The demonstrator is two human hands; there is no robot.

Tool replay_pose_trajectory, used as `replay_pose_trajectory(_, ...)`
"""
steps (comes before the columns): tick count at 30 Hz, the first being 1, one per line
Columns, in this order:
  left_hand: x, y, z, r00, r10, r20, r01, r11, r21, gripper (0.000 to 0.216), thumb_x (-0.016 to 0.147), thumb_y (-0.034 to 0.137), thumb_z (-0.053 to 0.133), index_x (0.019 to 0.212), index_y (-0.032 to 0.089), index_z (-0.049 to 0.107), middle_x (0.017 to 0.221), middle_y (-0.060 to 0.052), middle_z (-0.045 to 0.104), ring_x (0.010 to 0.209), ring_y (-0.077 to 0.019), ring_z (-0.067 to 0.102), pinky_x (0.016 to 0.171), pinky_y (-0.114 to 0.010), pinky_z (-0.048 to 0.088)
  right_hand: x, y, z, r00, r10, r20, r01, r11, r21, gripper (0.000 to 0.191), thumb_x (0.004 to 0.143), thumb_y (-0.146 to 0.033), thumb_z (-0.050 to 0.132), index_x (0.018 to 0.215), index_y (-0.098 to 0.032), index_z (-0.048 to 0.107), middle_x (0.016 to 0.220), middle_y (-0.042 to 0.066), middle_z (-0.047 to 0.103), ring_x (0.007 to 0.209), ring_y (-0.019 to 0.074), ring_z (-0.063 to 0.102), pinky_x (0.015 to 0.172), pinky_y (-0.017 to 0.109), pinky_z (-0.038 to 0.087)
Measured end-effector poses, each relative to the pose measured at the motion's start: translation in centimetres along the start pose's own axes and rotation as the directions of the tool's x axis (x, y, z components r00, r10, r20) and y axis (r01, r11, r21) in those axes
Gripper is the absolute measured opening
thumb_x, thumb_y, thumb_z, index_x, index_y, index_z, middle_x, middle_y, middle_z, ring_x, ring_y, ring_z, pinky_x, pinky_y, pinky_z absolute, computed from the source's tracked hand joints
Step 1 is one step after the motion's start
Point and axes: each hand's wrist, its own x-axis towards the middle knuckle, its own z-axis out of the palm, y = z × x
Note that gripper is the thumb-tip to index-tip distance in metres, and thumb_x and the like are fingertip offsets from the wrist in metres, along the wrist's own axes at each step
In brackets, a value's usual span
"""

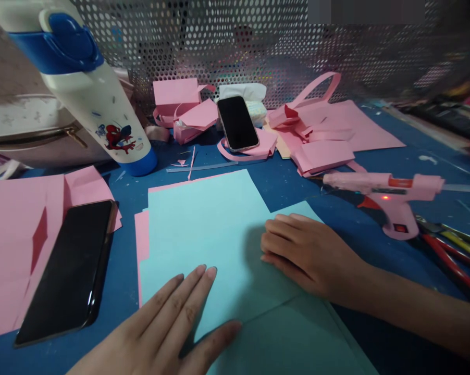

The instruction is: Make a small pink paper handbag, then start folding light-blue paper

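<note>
A stack of light blue paper sheets (199, 224) lies in front of me, with pink paper showing along its left edge. My left hand (164, 323) rests flat on it at the lower left, fingers stretched and thumb apart. On the right side of the sheets, my right hand (309, 252) is closed, its fingers curled down against the paper. Whatever is under those curled fingers, if anything, is hidden. A fold or sheet edge runs across the paper between the two hands.
A pink glue gun (375, 190) with a lit red light lies right, beside red-handled pliers (449, 255). Left are a black phone (69, 265), pink paper (12, 245) and a tilted-looking bottle (98, 104). Another phone (238, 124) and folded pink paper pieces (323, 156) lie behind.
</note>
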Motion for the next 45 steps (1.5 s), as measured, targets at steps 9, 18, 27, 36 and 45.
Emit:
replay_pose_trajectory(9,0.0,-0.2,0.3,1.0,0.004,-0.022,-0.005,0.999,-0.04,0.053,0.105,0.05,0.037,0.153,0.027,0.038,0.148,-0.007,0.052,0.134,-0.0318,0.049,0.095,-0.04,0.051,0.0,-0.1,0.2,1.0,0.0,-0.014,0.0,0.999,-0.033,0.036,0.107,-0.031,0.032,0.083,-0.019,0.056,0.081,0.004,0.057,0.069,0.0182,0.045,0.064,0.033,0.031)
replay_pose_trajectory(18,0.0,-0.2,0.6,1.0,0.008,-0.028,-0.009,0.999,-0.048,0.05,0.104,0.042,0.044,0.151,0.026,0.042,0.147,-0.01,0.052,0.137,-0.0337,0.046,0.099,-0.043,0.049,0.1,-0.8,-0.9,0.93,-0.367,0.03,0.368,0.923,-0.116,0.036,0.105,-0.018,0.043,0.135,-0.03,0.058,0.139,0.002,0.06,0.126,0.0202,0.053,0.096,0.037,0.047)
replay_pose_trajectory(27,-1.0,-1.5,-0.2,0.999,0.028,0.037,-0.021,0.983,-0.182,0.047,0.105,0.024,0.041,0.152,0.029,0.039,0.155,-0.008,0.043,0.144,-0.0273,0.04,0.106,-0.039,0.048,0.4,-0.9,-0.8,0.915,-0.395,0.082,0.403,0.906,-0.13,0.037,0.106,-0.017,0.041,0.139,-0.027,0.056,0.144,0.006,0.059,0.128,0.0214,0.056,0.093,0.042,0.055)
replay_pose_trajectory(36,-4.2,-0.8,-1.7,0.997,-0.042,0.068,0.048,0.995,-0.084,0.056,0.102,0.005,0.025,0.152,0.027,0.04,0.153,-0.011,0.046,0.137,-0.0235,0.05,0.102,-0.035,0.052,0.3,-0.1,-0.2,0.902,-0.414,0.125,0.422,0.906,-0.042,0.047,0.102,-0.009,0.04,0.145,-0.024,0.048,0.152,0.006,0.05,0.141,0.0216,0.044,0.103,0.044,0.049)
replay_pose_trajectory(45,-6.4,-0.9,-3.6,0.98,-0.076,0.183,0.108,0.979,-0.17,0.065,0.095,0.002,0.034,0.154,0.031,0.035,0.159,-0.008,0.035,0.138,-0.0253,0.049,0.107,-0.04,0.048,0.2,-0.4,-0.3,0.905,-0.412,0.107,0.422,0.901,-0.101,0.047,0.104,-0.008,0.033,0.146,-0.024,0.048,0.152,0.005,0.05,0.14,0.0209,0.046,0.105,0.044,0.048)
